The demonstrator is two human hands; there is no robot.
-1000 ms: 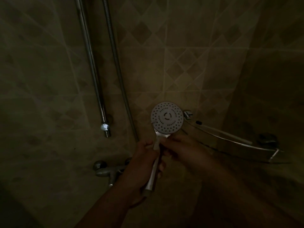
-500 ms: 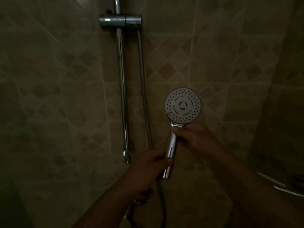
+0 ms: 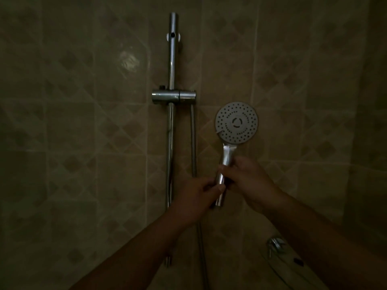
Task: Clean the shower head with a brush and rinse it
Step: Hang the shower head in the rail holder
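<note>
The shower head (image 3: pixel 236 123) is a round grey disc with many small holes, facing me, on a chrome handle that points down. My right hand (image 3: pixel 249 181) grips the upper part of the handle. My left hand (image 3: pixel 196 195) pinches the lower part of the handle between thumb and fingers. The head is held upright in front of the tiled wall, to the right of the chrome slide rail (image 3: pixel 171 130). No brush shows in either hand.
A chrome holder bracket (image 3: pixel 173 96) sits on the rail, with the metal hose (image 3: pixel 193 143) hanging down beside it. A chrome shelf fitting (image 3: pixel 276 244) and a glass shelf edge lie at the lower right. Beige patterned tiles (image 3: pixel 83 132) cover the dim wall.
The view has tilted upward, so the rail's top and bracket now show. Both hands have raised the shower head. My left hand has slid up closer to my right hand.
</note>
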